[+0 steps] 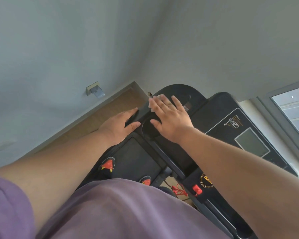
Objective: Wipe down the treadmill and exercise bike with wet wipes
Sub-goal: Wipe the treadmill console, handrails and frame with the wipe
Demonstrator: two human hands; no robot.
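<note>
I stand on the black treadmill and look down at its console (219, 118). My right hand (169, 118) lies flat with straight fingers on a white wet wipe (154, 101), pressing it onto the console's left end; most of the wipe is hidden under the fingers. My left hand (121, 125) grips the black handrail (135, 116) at the console's left edge, thumb on top and fingers curled over the far side.
The console's grey screen (252, 144) and a red safety key (197, 188) with a red cord (179, 191) lie to the right. The belt (135, 159) and my red-and-black shoes (108, 165) are below. A wall socket (94, 89), wooden floor and a window (293, 107) surround the machine.
</note>
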